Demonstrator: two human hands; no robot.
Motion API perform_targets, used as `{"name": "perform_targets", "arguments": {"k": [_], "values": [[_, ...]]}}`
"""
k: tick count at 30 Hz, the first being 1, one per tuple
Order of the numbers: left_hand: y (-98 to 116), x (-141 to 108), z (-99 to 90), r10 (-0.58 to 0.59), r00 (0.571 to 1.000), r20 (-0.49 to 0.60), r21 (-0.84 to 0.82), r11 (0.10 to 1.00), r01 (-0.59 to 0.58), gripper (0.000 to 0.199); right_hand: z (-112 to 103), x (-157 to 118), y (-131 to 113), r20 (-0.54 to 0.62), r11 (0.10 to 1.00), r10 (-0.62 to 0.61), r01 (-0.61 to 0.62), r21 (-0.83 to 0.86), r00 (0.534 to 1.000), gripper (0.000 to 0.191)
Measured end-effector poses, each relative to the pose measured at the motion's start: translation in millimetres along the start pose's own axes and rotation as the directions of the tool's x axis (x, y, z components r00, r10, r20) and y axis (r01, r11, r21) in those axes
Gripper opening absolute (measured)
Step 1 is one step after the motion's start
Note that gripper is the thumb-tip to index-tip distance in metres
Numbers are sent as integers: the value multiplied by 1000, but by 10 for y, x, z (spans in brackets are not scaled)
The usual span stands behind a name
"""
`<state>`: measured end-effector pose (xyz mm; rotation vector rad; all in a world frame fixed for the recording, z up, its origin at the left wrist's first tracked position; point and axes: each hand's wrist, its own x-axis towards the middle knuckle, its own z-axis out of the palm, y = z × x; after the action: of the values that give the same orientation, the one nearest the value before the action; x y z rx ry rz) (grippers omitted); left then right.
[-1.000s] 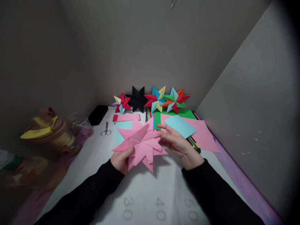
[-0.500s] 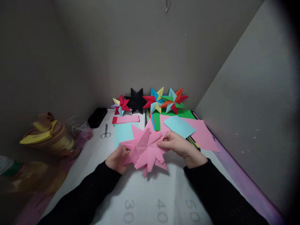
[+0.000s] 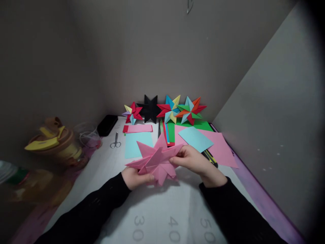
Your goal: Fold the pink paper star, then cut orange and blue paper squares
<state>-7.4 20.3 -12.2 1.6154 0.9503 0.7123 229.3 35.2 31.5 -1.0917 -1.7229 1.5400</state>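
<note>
A pink folded paper star with several points is held above the white table sheet. My left hand grips its lower left side, the thumb lying over the front and the other fingers hidden behind. At the star's right side, my right hand pinches a point between thumb and fingers. The star is tilted. Beyond it lie a light blue sheet, a second light blue sheet and a pink sheet.
Against the wall lean a black star and several multicoloured stars. Small scissors, a black phone and pink strips lie at the back left. A brown pot stands left of the table.
The pink star has tilted, its front now seen at a slant. My left thumb has come round onto its front. The camera view has shifted slightly.
</note>
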Motion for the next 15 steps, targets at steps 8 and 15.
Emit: {"name": "perform_targets", "arguments": {"k": [8, 15], "values": [[-87, 35, 5, 136, 974, -181, 73, 990, -125, 25, 52, -21, -1, -210, 992, -123, 119, -32, 970, 30], [28, 6, 23, 217, 945, -243, 151, 971, -184, 18, 380, -196, -152, -395, 596, -762, 318, -738, 512, 22]]}}
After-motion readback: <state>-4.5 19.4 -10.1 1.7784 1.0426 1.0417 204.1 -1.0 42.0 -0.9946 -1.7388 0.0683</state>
